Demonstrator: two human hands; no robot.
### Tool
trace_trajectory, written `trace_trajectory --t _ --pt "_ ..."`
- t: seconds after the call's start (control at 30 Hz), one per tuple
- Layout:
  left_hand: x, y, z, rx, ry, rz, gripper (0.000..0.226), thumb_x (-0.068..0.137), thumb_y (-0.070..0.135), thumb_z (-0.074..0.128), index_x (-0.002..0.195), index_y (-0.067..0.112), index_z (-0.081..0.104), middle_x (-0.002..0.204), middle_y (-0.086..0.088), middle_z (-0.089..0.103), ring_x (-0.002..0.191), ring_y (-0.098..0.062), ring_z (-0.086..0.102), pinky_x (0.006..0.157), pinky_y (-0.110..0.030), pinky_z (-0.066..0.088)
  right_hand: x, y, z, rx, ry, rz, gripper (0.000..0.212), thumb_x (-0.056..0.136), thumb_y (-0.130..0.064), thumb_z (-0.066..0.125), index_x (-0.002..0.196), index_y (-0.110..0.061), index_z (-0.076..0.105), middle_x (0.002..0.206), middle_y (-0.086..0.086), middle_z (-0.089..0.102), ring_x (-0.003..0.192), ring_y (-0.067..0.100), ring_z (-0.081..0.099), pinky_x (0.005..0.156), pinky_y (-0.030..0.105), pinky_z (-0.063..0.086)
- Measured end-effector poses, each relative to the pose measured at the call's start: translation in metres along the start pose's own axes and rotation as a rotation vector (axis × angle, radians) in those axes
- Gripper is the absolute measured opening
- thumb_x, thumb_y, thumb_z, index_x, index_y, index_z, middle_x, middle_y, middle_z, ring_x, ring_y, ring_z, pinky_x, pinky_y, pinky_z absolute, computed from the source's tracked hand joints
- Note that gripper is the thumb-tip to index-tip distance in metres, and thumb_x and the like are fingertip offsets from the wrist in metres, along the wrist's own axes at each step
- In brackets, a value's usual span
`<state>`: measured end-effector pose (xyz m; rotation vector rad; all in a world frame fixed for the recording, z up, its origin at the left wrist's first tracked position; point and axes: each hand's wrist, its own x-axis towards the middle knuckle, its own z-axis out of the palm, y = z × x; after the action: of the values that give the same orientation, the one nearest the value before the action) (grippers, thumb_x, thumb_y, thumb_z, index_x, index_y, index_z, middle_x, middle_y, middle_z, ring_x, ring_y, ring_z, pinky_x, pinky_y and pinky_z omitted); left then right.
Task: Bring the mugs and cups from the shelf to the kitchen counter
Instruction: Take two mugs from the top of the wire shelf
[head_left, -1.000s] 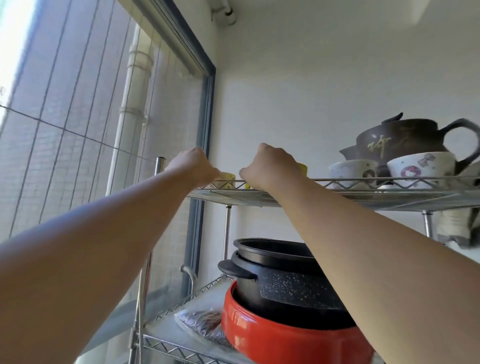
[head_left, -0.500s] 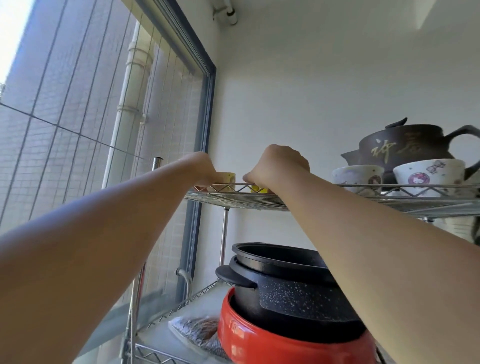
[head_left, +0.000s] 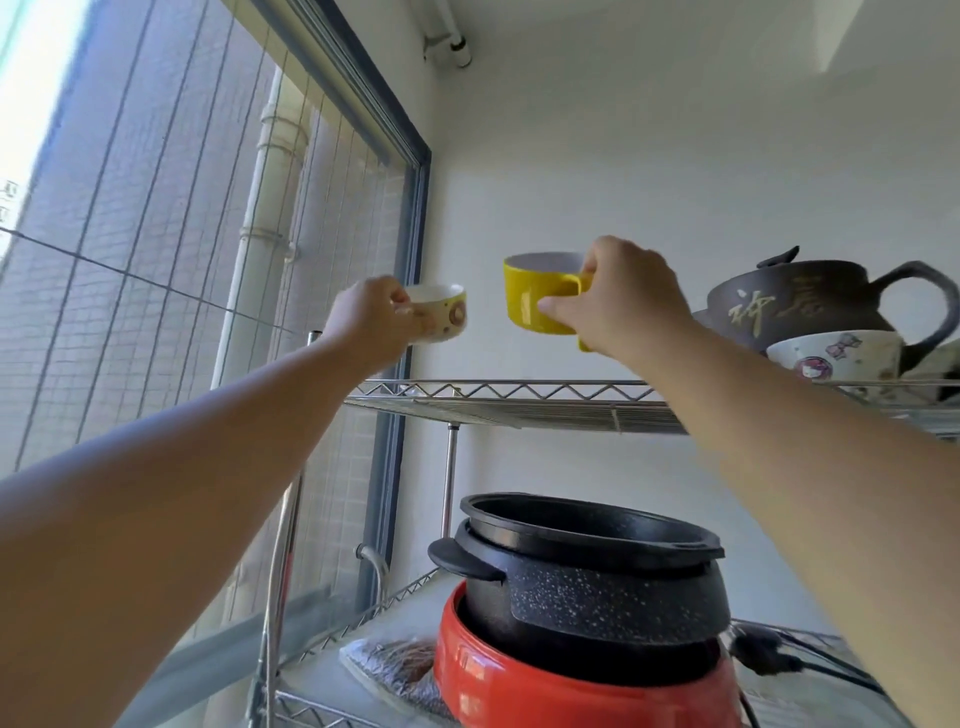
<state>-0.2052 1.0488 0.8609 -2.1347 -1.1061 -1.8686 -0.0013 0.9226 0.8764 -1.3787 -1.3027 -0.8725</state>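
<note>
My left hand (head_left: 371, 319) grips a small cream cup (head_left: 441, 313) with a yellow pattern, held in the air above the left end of the wire shelf (head_left: 509, 402). My right hand (head_left: 618, 299) holds a yellow mug (head_left: 537, 296) by its handle, also lifted clear above the shelf. The two cups hang side by side without touching. A white cartoon-printed cup (head_left: 836, 356) still stands on the shelf at the right, partly hidden by my right forearm.
A dark brown teapot (head_left: 810, 304) with gold lettering stands behind the white cup. On the lower wire shelf a black pot (head_left: 597, 571) sits inside a red one (head_left: 571, 691), with a bag and a cable beside them. A window frame (head_left: 410, 312) runs along the left.
Both hands have risen from the shelf surface, each lifting its cup clear of the shelf rail. The camera has tilted slightly upward.
</note>
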Motion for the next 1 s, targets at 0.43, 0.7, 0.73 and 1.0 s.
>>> trace_trajectory --t 0.43,0.7,0.73,1.0 --pt "-0.155 -0.005 -0.052 -0.332 -0.056 0.156 0.022 0.071 0.053 0.071 0.079 0.038 0.057 0.075 0.015 0.073 0.063 -0.003 0.069 0.050 -0.022 0.054 -0.144 0.004 -0.086 0.124 -0.001 -0.043 0.044 0.064 -0.056 0.073 0.086 -0.023 0.056 0.074 -0.002 0.063 0.066 0.023 0.065 0.054 0.030 0.050" --pt "-0.321 -0.045 -0.012 -0.636 -0.324 -0.025 0.027 0.063 0.044 0.080 0.080 0.032 0.062 0.079 0.008 0.074 0.065 -0.013 0.074 0.055 -0.040 0.062 -0.331 0.026 -0.115 -0.001 -0.177 0.124 0.042 0.065 -0.057 0.073 0.083 -0.023 0.054 0.057 -0.006 0.059 0.048 0.016 0.058 0.047 0.037 0.052" --pt "-0.342 -0.046 -0.006 -0.683 -0.353 -0.043 0.027 0.062 0.043 0.081 0.079 0.033 0.062 0.076 0.009 0.073 0.064 -0.010 0.072 0.054 -0.034 0.062 -0.352 0.029 -0.119 -0.016 -0.204 0.154 0.043 0.065 -0.057 0.072 0.083 -0.023 0.054 0.057 -0.006 0.059 0.048 0.016 0.057 0.048 0.037 0.052" --pt "-0.485 -0.042 0.028 -0.786 -0.674 -0.124 0.035 0.063 0.061 0.076 0.081 0.036 0.060 0.075 0.000 0.068 0.062 -0.020 0.071 0.053 -0.043 0.060 -0.501 0.035 -0.163 -0.118 -0.372 0.467 0.037 0.062 -0.058 0.073 0.081 -0.035 0.050 0.054 -0.009 0.060 0.053 0.003 0.054 0.051 0.008 0.038"
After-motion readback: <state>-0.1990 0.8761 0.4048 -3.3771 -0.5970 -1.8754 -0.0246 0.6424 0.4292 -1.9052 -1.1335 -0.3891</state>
